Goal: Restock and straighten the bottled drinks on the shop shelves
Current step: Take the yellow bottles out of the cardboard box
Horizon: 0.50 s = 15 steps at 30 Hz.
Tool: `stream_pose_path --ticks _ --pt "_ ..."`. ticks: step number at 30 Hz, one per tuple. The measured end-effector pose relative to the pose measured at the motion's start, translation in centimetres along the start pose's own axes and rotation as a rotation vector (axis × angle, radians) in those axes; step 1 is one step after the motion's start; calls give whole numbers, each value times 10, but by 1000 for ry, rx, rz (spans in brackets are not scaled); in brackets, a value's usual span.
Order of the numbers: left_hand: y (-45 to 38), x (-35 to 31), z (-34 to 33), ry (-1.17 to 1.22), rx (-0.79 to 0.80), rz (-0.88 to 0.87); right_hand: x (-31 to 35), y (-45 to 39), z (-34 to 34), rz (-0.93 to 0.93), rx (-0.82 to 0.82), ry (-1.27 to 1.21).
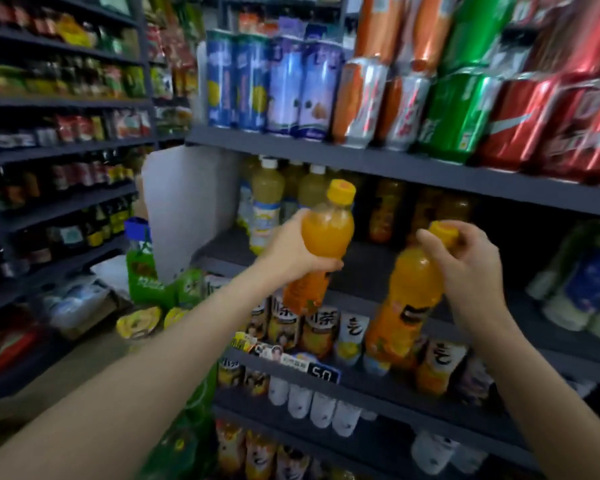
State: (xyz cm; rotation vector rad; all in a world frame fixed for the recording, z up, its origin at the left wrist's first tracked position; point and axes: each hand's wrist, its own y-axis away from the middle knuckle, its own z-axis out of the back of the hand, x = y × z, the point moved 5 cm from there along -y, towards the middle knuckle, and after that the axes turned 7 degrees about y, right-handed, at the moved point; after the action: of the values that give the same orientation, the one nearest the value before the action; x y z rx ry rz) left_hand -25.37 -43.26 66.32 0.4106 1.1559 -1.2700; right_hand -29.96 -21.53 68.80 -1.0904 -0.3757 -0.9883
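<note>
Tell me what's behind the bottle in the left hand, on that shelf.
Behind the orange bottle gripped by the left hand stand pale yellow drink bottles with white caps, with darker orange bottles to their right. The bottle and hand cover what stands lower down directly behind them.

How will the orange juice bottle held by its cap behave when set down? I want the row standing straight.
The orange juice bottle looks full, so probably heavy for its size. Its right hand grips only the yellow cap, so it may swing. It is tall and narrow, likely to tip against neighbours if set down tilted on the shelf.
</note>
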Motion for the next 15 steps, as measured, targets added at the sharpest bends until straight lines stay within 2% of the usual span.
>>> stream_pose_path --ticks 3,7,15 --pt "-27 -13 -43 -17 39 -42 -33 -10 40 -26 -198 25" --pt "-61 -15 -94 62 55 -38 -61 -30 56 45 -312 48" --pt "-107 1 -145 183 -39 98 -83 -88 22 105 -210 -14"
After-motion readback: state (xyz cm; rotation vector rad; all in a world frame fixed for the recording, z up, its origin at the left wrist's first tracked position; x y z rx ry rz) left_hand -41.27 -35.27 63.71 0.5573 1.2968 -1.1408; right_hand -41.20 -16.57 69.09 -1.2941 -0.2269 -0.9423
